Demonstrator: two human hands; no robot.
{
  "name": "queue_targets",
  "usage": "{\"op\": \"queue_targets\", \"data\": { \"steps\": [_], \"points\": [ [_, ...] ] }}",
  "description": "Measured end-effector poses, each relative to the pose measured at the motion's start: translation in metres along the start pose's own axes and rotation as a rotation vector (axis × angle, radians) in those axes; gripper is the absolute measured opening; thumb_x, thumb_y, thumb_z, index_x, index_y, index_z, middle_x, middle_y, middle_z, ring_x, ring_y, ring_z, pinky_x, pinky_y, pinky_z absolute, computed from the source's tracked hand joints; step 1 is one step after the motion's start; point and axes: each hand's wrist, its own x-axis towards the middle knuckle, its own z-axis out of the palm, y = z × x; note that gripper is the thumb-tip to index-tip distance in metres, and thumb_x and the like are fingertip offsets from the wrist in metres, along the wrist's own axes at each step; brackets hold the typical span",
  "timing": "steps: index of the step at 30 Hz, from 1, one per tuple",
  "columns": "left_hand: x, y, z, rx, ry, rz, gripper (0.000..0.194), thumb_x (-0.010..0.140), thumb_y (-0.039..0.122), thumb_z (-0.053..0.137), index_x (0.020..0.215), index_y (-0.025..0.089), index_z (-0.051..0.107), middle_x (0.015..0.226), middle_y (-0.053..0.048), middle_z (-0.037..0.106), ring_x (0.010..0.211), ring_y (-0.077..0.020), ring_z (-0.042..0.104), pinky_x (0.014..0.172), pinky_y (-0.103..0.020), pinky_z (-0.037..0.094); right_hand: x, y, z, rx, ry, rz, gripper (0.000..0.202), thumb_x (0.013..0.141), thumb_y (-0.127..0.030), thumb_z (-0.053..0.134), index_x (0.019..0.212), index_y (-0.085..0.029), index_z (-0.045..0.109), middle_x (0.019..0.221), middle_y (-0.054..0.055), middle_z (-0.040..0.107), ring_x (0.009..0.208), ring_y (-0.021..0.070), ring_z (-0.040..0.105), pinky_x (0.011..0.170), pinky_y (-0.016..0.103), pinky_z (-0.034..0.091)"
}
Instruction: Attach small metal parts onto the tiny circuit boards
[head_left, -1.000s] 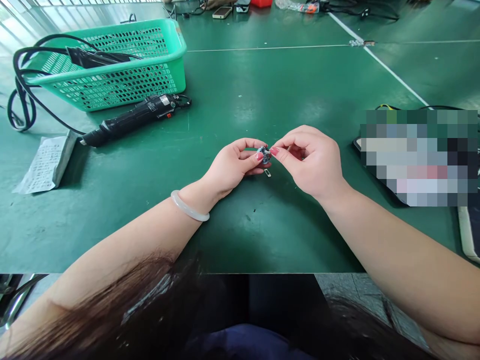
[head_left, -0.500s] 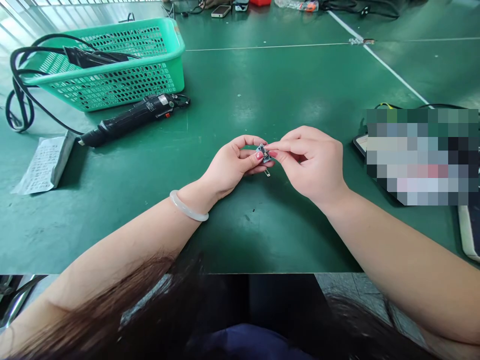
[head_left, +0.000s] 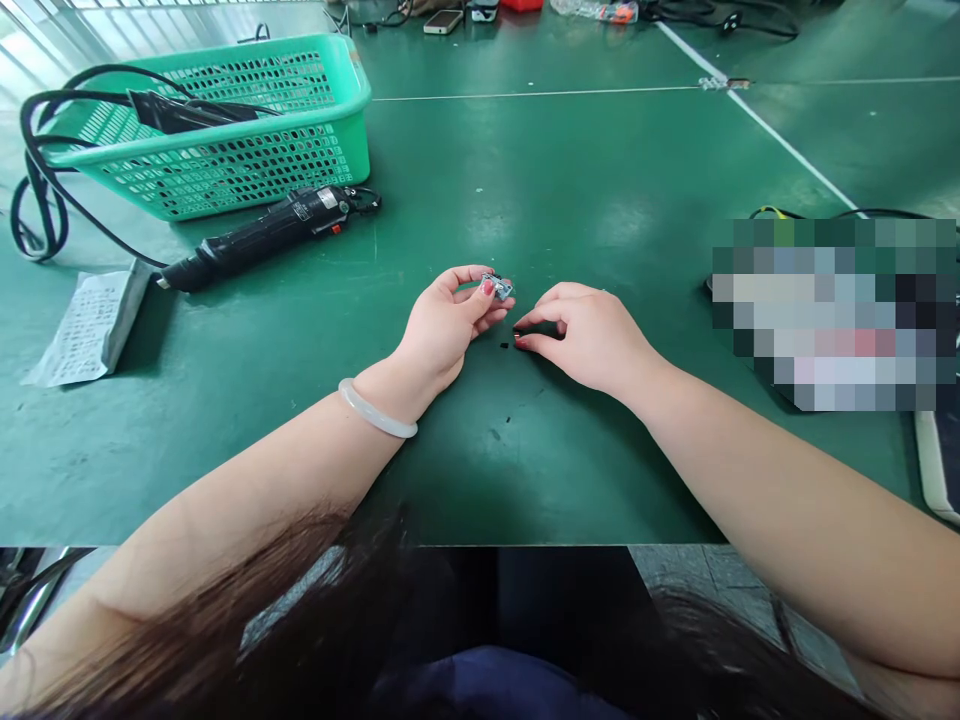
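- The left hand (head_left: 448, 322) pinches a small blue circuit board (head_left: 498, 288) between thumb and fingertips, just above the green table (head_left: 480, 200).
- The right hand (head_left: 592, 335) presses narrowed fingertips on the table, near a tiny dark part (head_left: 504, 346).
- An electric screwdriver (head_left: 266, 235) lies beside the green basket (head_left: 225, 130).

Plenty out of sight around the green table (head_left: 480, 200)

The small part (head_left: 498, 288) pinched in the left hand (head_left: 450, 320) is too tiny to make out, half covered by fingertips; the dark speck (head_left: 504, 345) on the table under the right hand (head_left: 592, 335) is too small to identify. At the table's right edge a pixelated block (head_left: 832, 315) masks whatever lies there. At its far edge, a phone (head_left: 441, 21) and clutter are cut off by the frame. Both forearms leave the bottom edge.
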Motion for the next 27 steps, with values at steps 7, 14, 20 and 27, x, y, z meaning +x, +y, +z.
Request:
{"op": "queue_targets", "data": {
  "steps": [7,14,20,27],
  "points": [
    [-0.001,-0.003,0.001,0.070,-0.024,0.023,0.010,0.092,0.005,0.061,0.093,0.016,0.059,0.079,0.001,0.073,0.069,-0.0049,0.066,0.081,-0.021,0.054,0.000,-0.007,-0.004,-0.006,0.044,-0.030,0.007,0.082,-0.021,0.074,0.082,-0.024,0.080,0.082,0.002,0.073,0.071,0.0171,0.060,0.066,0.034,0.044],
    [-0.003,-0.005,0.000,0.185,-0.093,0.098,0.012,0.089,0.003,0.063,0.090,0.015,0.062,0.076,0.001,0.071,0.073,-0.0071,0.068,0.079,-0.023,0.056,-0.004,-0.009,-0.011,0.037,0.252,-0.043,0.010,0.085,-0.024,0.068,0.085,-0.025,0.079,0.082,0.003,0.077,0.070,0.0193,0.065,0.066,0.035,0.047],
    [-0.003,-0.006,0.000,0.247,-0.133,0.119,0.011,0.087,0.004,0.066,0.090,0.015,0.064,0.075,0.001,0.071,0.069,-0.0077,0.067,0.077,-0.024,0.056,-0.004,-0.006,-0.010,-0.067,0.259,-0.114,0.013,0.085,-0.023,0.068,0.081,-0.027,0.080,0.081,0.003,0.078,0.078,0.0232,0.068,0.070,0.038,0.051],
    [-0.004,-0.005,0.001,0.297,-0.170,0.103,0.010,0.086,0.005,0.066,0.088,0.015,0.065,0.072,0.000,0.071,0.069,-0.0084,0.067,0.075,-0.024,0.056,-0.005,-0.008,-0.011,-0.077,0.258,-0.141,0.020,0.088,-0.023,0.066,0.078,-0.030,0.081,0.083,0.001,0.080,0.079,0.0239,0.069,0.075,0.040,0.052]
  ]
}}
